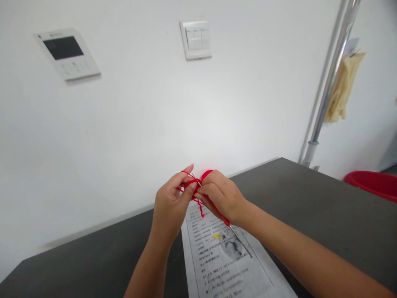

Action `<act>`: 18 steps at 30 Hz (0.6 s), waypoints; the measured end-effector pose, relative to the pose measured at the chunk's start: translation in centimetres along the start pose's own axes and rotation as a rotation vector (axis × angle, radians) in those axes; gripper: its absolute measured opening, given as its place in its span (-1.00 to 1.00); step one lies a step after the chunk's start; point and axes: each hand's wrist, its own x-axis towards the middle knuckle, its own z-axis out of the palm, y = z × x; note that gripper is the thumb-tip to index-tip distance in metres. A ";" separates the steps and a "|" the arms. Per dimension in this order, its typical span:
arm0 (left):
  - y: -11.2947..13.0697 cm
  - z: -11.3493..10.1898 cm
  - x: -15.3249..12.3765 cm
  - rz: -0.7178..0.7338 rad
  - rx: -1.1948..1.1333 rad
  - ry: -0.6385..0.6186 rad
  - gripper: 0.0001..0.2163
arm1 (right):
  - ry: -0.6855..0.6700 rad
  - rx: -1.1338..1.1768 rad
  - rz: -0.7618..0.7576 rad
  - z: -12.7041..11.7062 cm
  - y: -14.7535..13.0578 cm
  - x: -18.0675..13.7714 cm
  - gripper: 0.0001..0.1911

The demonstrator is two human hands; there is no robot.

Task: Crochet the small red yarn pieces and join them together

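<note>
My left hand (172, 192) pinches a small piece of red crochet work (189, 184), with a strand of red yarn running over its raised index finger. In my right hand (223, 194) is a crochet hook (226, 221) with a red grip; its metal shaft sticks out behind toward the lower right. The hook's front end meets the yarn between both hands, and its tip is hard to make out. A short twisted red yarn tail (201, 210) hangs below the fingers. Behind my right knuckles shows part of a round red thing (206, 174), perhaps the yarn ball.
Under my hands a printed sheet (214, 275) lies on the dark table (310, 207), bearing a small yellow clip-like ring (218, 236). The white wall borders the table's far edge. A metal pole (330, 82) and a red tub (372, 182) stand to the right.
</note>
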 end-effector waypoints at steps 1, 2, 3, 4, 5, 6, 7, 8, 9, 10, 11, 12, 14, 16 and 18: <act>0.0 0.1 0.0 -0.020 -0.037 0.002 -0.67 | 0.003 -0.003 -0.009 0.0 0.0 0.0 -0.74; 0.1 0.1 0.0 -0.039 -0.077 0.001 -0.65 | 0.006 -0.001 -0.011 -0.1 0.0 0.1 -0.76; 0.1 0.1 0.0 -0.058 -0.119 -0.001 -0.63 | 0.013 0.006 -0.010 -0.1 0.1 0.1 -0.78; 0.1 0.1 -0.1 -0.078 -0.163 -0.007 -0.63 | 0.023 0.021 -0.009 -0.2 0.1 0.1 -0.80; 0.0 0.1 -0.1 -0.098 -0.210 -0.016 -0.63 | 0.038 0.043 -0.005 -0.2 0.1 0.1 -0.82; -0.1 0.1 0.0 -0.117 -0.258 -0.029 -0.63 | 0.058 0.073 0.002 -0.2 0.1 0.1 -0.84; -0.2 0.1 0.0 -0.132 -0.303 -0.041 -0.63 | 0.080 0.107 0.013 -0.2 0.1 0.1 -0.85; -0.3 0.0 0.0 -0.143 -0.342 -0.055 -0.63 | 0.098 0.144 0.030 -0.2 0.0 0.1 -0.85; -0.4 0.0 0.0 -0.149 -0.372 -0.068 -0.64 | 0.105 0.181 0.061 -0.2 -0.1 0.1 -0.83; -0.4 -0.1 0.0 -0.151 -0.393 -0.079 -0.64 | 0.107 0.220 0.104 -0.3 -0.2 0.2 -0.81; -0.5 -0.2 0.0 -0.149 -0.404 -0.090 -0.64 | 0.107 0.265 0.155 -0.3 -0.4 0.2 -0.78; -0.5 -0.3 0.0 -0.144 -0.411 -0.099 -0.64 | 0.109 0.313 0.211 -0.3 -0.6 0.1 -0.77; -0.5 -0.4 -0.1 -0.131 -0.423 -0.118 -0.64 | 0.120 0.404 0.315 -0.4 -1.0 0.1 -0.75; -0.5 -0.4 -0.1 -0.119 -0.432 -0.129 -0.64 | 0.137 0.450 0.377 -0.6 -1.2 0.0 -0.75; -0.5 -0.4 -0.1 -0.108 -0.439 -0.127 -0.66 | 0.135 0.433 0.367 -0.7 -1.2 0.0 -0.73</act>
